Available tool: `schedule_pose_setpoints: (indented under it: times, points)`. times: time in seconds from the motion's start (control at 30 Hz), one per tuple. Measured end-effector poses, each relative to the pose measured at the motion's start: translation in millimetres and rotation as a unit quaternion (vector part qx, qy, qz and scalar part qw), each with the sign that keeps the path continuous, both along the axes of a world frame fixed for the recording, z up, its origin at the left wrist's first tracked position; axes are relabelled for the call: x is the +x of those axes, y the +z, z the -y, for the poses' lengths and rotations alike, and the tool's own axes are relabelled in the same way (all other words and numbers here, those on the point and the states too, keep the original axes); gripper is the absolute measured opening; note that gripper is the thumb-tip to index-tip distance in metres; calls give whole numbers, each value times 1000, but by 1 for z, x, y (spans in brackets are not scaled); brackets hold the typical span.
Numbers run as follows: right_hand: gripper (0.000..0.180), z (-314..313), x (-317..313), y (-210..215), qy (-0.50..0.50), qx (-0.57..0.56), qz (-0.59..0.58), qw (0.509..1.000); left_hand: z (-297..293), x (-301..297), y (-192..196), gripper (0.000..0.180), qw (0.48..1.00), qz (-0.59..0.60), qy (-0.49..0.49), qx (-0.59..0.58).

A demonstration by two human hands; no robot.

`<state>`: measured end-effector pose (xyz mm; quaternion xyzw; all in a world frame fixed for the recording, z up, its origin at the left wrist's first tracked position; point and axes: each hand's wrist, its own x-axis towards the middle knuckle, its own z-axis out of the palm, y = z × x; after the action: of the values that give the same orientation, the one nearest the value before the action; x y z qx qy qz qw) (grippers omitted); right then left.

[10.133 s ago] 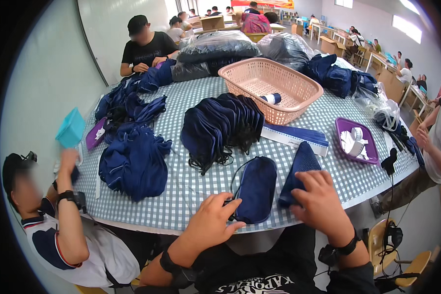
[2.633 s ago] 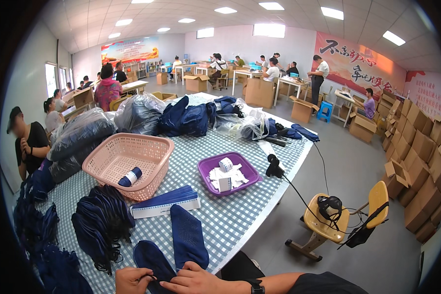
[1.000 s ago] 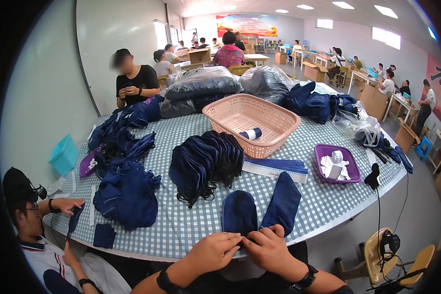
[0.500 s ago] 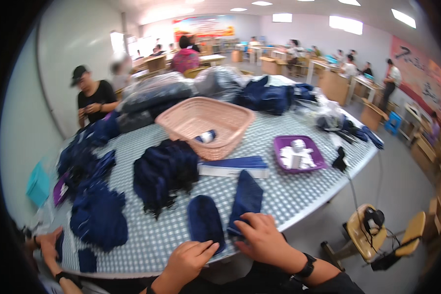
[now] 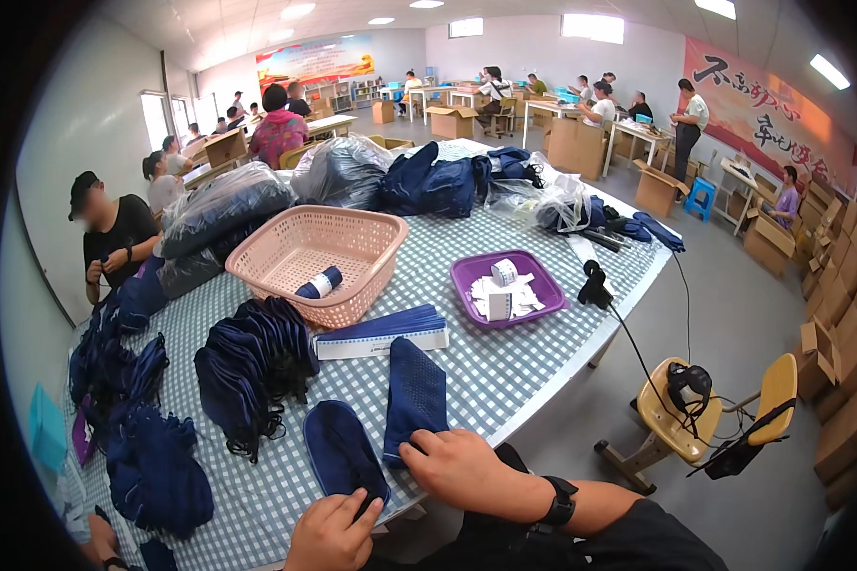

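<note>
Two flat navy cloth pieces lie side by side at the table's near edge. The left one [image 5: 339,447] is oval and looks like a low sock or cloth slipper, with a darker inside showing. My left hand [image 5: 335,531] pinches its near end between thumb and fingers. The right piece [image 5: 415,395] is longer, folded flat and dotted. My right hand [image 5: 455,466] has curled fingers gripping its near end; the fingertips are partly hidden. Beyond them is a stack of similar navy pieces [image 5: 248,366], and a flat pile of blue-and-white paper strips [image 5: 386,338].
A pink basket [image 5: 371,257] holds a banded navy roll [image 5: 320,283]. A purple tray [image 5: 467,309] contains white labels. Navy heaps [image 5: 157,471] line the left, with bagged bundles [image 5: 343,171] at the back. A yellow chair [image 5: 667,409] stands right of the checked table [image 5: 533,366]. A person sits far left.
My view has turned rightward, so the table and its things sit further left in the picture. Both hands remain at the near ends of the two navy pieces.
</note>
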<state>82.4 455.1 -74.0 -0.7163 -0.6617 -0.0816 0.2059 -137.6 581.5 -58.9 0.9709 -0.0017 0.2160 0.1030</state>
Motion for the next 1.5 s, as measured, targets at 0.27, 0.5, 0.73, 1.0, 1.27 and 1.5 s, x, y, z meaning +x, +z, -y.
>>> schedule_pose_setpoints:
  times: [0.27, 0.5, 0.73, 1.0, 1.27, 1.5]
  points:
    - [33, 0, 11, 15, 68, 72, 70, 993, -3, -2, -8, 37, 999, 48, -7, 16]
    - [35, 2, 15, 6, 119, 75, 40, 989, -3, -1, -12, 36, 998, 58, -11, 13]
    - [30, 3, 14, 0, 116, 107, 76, 985, -3, -4, -12, 36, 998, 67, -7, 14]
    - [38, 4, 14, 4, 95, 39, 30, 994, -6, -1, -14, 36, 998, 64, -14, 16]
    - [41, 6, 11, 19, 85, -5, 49, 995, -5, -2, -14, 38, 997, 63, -13, 36]
    - [36, 1, 15, 13, 81, 13, 40, 996, -7, -2, -13, 37, 998, 56, -12, 35]
